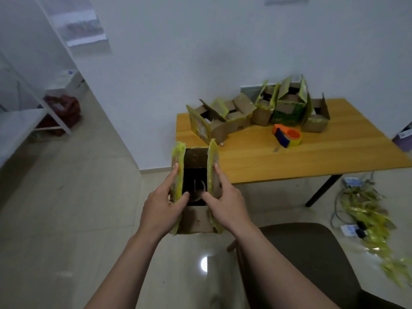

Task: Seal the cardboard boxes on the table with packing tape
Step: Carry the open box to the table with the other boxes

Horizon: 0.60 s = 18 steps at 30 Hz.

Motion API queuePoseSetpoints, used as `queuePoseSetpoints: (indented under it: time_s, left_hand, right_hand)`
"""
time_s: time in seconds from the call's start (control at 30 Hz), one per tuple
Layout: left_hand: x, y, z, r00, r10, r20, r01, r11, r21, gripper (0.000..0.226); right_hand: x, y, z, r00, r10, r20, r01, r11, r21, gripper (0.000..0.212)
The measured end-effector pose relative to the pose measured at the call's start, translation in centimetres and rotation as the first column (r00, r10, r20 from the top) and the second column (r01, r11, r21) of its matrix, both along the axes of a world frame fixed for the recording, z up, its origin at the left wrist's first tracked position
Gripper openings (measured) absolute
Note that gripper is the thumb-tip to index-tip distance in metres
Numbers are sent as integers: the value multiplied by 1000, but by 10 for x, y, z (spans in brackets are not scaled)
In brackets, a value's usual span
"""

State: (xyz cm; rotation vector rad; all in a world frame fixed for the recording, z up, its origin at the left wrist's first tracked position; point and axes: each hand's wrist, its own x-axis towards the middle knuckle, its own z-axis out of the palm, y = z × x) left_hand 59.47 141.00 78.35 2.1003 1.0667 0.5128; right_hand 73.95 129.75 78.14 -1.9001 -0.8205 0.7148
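- Orange-brown wooden table [323, 157] on dark legs stands at the right, against the far white wall.
- Dark brown padded chair [307, 259] sits near right, just beside the table's near edge.
- A cluster of open brown cardboard boxes with yellow-taped flaps [287, 108] lies along the table's far side, all unsealed.
- Crumpled yellow tape scraps [365, 217] litter the floor at the right, under the table's near edge.
- 1 open brown cardboard box [196, 219] is held in the air, off the table's near-left corner, its 2 side flaps upright.
- Left hand [163, 210] grips the left flap, thumb inside; right hand [227, 204] grips the right flap likewise.
- Orange-and-blue tape dispenser with a yellow roll [287, 136] rests on the table, well apart from both hands.
- Risk: held only by its flaps over the floor, the box could tear or drop, and old tape may spoil a flat closure.
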Motion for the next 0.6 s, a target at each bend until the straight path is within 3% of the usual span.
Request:
queuePoseSetpoints:
  time_s: [0.27,0.6]
  left_hand:
    - [111,72,-9,985,-170,-8,170,985,-3,83]
    - [265,172,-30,920,-392,29,393,917,-66,81]
  right_hand:
    - [103,56,-12,986,-163,29,164,984,-63,89]
    - [235,138,-21,941,-323,102,338,906,-254,89]
